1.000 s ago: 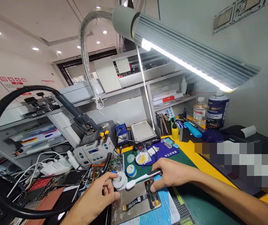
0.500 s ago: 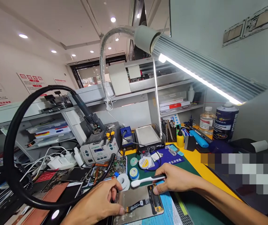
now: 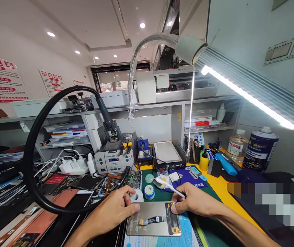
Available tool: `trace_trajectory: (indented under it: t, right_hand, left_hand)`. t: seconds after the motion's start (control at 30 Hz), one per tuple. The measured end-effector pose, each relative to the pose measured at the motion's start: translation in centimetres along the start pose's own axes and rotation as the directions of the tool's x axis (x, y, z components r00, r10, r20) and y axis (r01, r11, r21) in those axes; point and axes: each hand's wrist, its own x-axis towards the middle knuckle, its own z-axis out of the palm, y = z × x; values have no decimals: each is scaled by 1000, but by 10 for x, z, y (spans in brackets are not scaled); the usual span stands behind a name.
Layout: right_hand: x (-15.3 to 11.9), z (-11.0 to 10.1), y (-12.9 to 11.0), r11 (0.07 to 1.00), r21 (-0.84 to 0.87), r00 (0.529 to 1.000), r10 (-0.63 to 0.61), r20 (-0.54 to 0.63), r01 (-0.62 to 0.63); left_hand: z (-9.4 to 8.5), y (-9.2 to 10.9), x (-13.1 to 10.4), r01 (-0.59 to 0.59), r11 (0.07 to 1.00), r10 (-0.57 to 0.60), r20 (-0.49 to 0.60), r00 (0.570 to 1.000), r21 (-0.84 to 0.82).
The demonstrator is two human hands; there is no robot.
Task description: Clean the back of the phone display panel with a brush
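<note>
A phone screen (image 3: 153, 229) lies face down above the blue and white paper, its grey metal back and flex cable (image 3: 152, 220) showing. My left hand (image 3: 118, 206) grips its upper left corner, thumb on the back and fingers curled behind the edge. The thumb of my right hand (image 3: 185, 202) presses on the black strip at the upper right corner. That same hand also holds a slim white toothbrush-like tool (image 3: 168, 185), whose rounded end points up and left. Its other end is hidden in my fingers. A white tape roll (image 3: 137, 196) sits behind my left fingers.
A round blue-labelled tin (image 3: 149, 192) stands behind the screen. Further back are a hot-air station (image 3: 114, 159) and a heating plate (image 3: 168, 152). A black hose (image 3: 31, 171) loops at left, and a lit lamp (image 3: 249, 89) hangs at upper right.
My left thumb has moved up the screen's left edge to its upper corner. The white tool has tilted, its rounded end now higher and further right. The camera view has turned left.
</note>
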Motion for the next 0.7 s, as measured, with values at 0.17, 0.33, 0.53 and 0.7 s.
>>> trace_trajectory:
  t: [0.17,0.33,0.53,0.7]
  right_hand:
    - [-3,-2,-7,995,93,998,35,-47,-31]
    - [-9,-7,-11,974,225,998,39,-55,-25]
    - [-9,-8,-11,865,500,994,86,-67,-41]
    - [-9,4,-25,727,686,983,106,-149,26]
  left_hand:
    - [0,7,3,-31,952,10,-71,997,-305]
    - [3,8,6,-26,768,-37,-84,996,-640]
    - [-2,13,5,-76,472,-8,-90,996,-878]
    - [7,19,3,-156,122,157,-136,978,-980]
